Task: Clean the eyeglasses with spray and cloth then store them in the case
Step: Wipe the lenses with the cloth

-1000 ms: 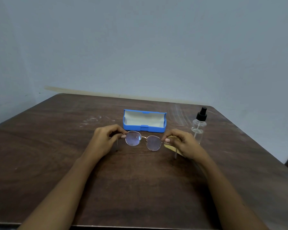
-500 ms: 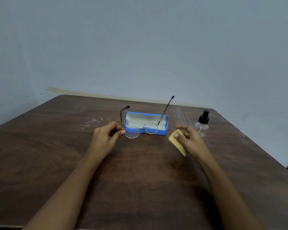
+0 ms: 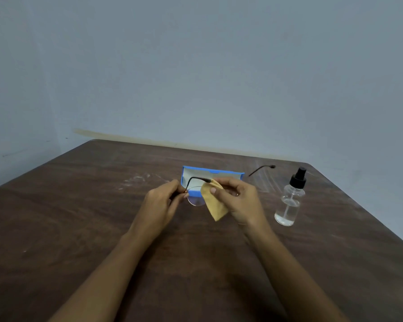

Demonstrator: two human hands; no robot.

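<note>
Thin-framed round eyeglasses (image 3: 195, 199) hang above the table, pinched at the left hinge by my left hand (image 3: 161, 205). My right hand (image 3: 239, 201) holds a yellow cloth (image 3: 214, 203) pressed over the right lens, which the cloth and fingers hide. One temple arm curves over the left lens; the other sticks out to the right past the case. The open blue case (image 3: 228, 175) with a pale lining lies just behind both hands. A clear spray bottle (image 3: 290, 202) with a black pump stands to the right of my right hand.
A dark wooden table (image 3: 79, 228) carries everything; its far edge meets a pale grey wall. Faint white scuffs (image 3: 137, 178) mark the wood left of the case. The table's right edge runs diagonally just beyond the bottle.
My right hand has brought the yellow cloth left onto the right lens. The glasses, held by my left hand alone half a second ago, have turned so the temples point right.
</note>
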